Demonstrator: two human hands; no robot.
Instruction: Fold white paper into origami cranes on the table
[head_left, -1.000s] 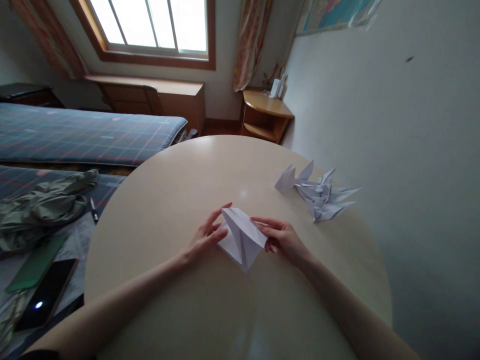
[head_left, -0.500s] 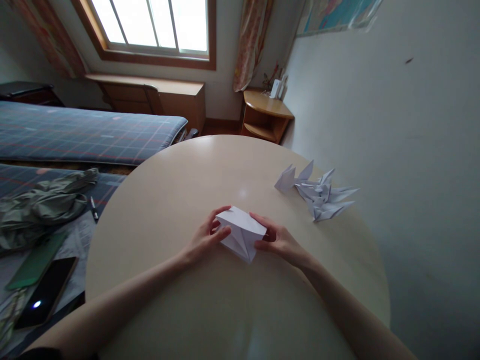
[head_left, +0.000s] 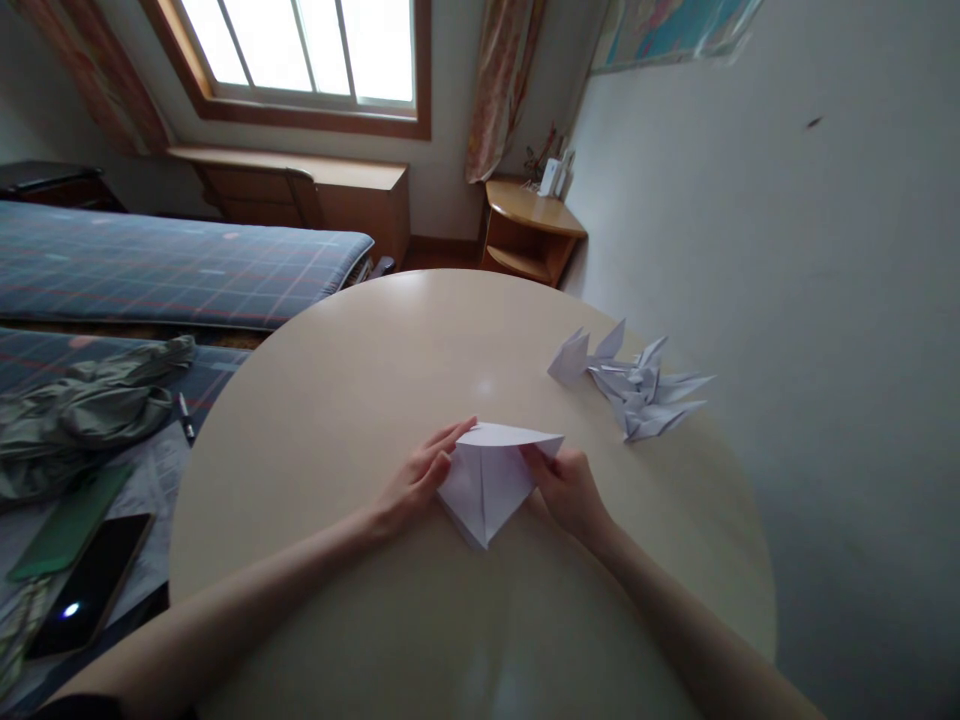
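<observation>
A folded white paper (head_left: 491,480) lies near the middle of the round beige table (head_left: 375,400), its point toward me. My left hand (head_left: 416,480) rests on the paper's left edge with fingers stretched along it. My right hand (head_left: 570,485) pinches the paper's right upper corner, fingers curled, and lifts a flap there.
Several folded white paper cranes (head_left: 637,385) lie in a pile at the table's right, near the grey wall. A dark phone (head_left: 86,590) and green book (head_left: 71,520) lie at the left on a bed with plaid covers. A wooden corner shelf (head_left: 532,230) stands behind.
The paper's upper flap has been opened out to the right into a wider triangle. My right hand shifted to the right corner; my left hand stayed at the left edge.
</observation>
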